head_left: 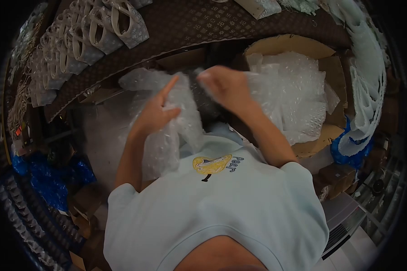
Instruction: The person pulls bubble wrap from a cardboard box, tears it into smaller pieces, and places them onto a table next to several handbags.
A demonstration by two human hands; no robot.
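Observation:
My left hand (154, 114) is over a crumpled sheet of clear bubble wrap (156, 151). Its index finger and thumb are stretched apart, and the curled fingers below are partly hidden. The wrap spreads behind that hand and hangs down toward my shirt. To the right, my right hand (225, 88) is raised with its fingers closed and smeared by motion. A small translucent bit shows by its fingertips, too blurred to name. More bubble wrap (298, 97) fills an open cardboard box (337, 83) beyond my right forearm.
A brown patterned table cover (190, 31) curves across the far side, bearing rows of small handled bags (101, 34). White sheet material (364, 86) hangs at the right. Blue plastic (49, 178) lies at lower left, and small cardboard boxes (337, 178) stand at lower right.

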